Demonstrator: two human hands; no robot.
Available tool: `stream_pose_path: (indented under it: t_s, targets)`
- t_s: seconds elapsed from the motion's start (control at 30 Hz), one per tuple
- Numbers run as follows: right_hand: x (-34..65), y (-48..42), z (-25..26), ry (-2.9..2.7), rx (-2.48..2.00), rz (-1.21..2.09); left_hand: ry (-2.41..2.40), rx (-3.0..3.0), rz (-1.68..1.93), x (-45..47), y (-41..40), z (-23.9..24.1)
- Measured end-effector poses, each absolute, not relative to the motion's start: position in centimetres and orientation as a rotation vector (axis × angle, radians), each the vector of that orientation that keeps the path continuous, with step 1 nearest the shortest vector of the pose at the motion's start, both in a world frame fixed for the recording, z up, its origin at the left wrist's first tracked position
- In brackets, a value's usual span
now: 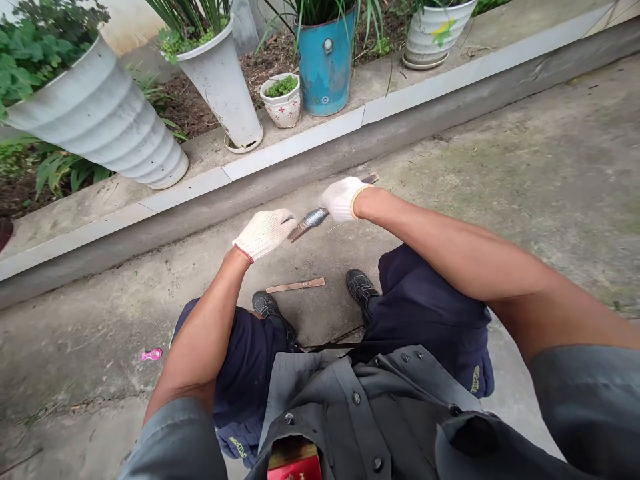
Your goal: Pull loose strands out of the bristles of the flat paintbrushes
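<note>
Both hands wear white knitted gloves and are held out over the concrete floor. My right hand (343,200) is closed around a flat wooden stick wound with shiny metal wire (315,218); one end of the stick sticks out beyond the hand. A thin loose strand of wire shows just below that hand. My left hand (265,233) is closed in a pinch right beside the stick's near-left end. What its fingers hold is hidden. A second flat wooden stick (296,285), with a narrower middle, lies on the floor between the shoes.
Ahead runs a tiled ledge (300,140) bearing a large white ribbed pot (107,117), a tall white planter (220,83), a small flowered pot (284,105), a blue bucket (325,67) and another white pot (434,33). A pink object (151,355) lies on the floor at left.
</note>
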State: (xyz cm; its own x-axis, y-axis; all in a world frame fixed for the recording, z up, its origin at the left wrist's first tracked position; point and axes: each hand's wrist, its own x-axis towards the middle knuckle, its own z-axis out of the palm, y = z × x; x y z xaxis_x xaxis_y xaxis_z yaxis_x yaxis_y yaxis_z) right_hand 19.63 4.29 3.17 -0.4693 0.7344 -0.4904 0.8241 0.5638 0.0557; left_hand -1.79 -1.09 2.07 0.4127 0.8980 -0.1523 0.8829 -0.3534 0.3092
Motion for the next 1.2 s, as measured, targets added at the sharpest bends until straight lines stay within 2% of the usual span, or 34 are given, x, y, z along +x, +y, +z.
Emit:
stream_pose_path:
  t_s: [0.17,0.37,0.5,0.6,0.7,0.8,0.87,1.07,1.2]
  targets:
    - [20.6,4.7,2.3,2.375,1.133,-0.449,1.519,2.286,0.087,-1.8,-1.1,2.3]
    - [23.5,5.5,2.1,2.354,0.864,-1.166,1.305,1.996,0.179,-2.1,-1.4,3.3]
    - [23.7,5.5,3.3,2.417,1.029,-1.404,1.225,1.732,0.377,-1.7,-1.7,3.3]
    - [23.0,5.9,3.9,2.536,1.374,-1.296,1.247,1.636,0.446,-1.3,-1.9,2.6]
    - [22.4,6.9,3.6,2.576,1.699,-0.861,1.263,1.698,0.347,-0.9,-2.0,2.1]
    - [21.9,8.0,2.6,2.508,1.793,-0.417,1.336,1.801,0.259,-1.0,-2.1,2.1]
    - [21.4,8.2,2.0,2.422,1.748,-0.294,1.398,1.838,0.222,-1.2,-2.0,2.4]
    - [19.6,5.8,1.9,2.348,1.364,-0.209,1.511,2.044,0.186,-2.0,-1.6,3.3]
    - [20.3,4.7,1.9,2.427,1.004,-0.459,1.536,2.063,0.224,-2.3,-1.7,3.7]
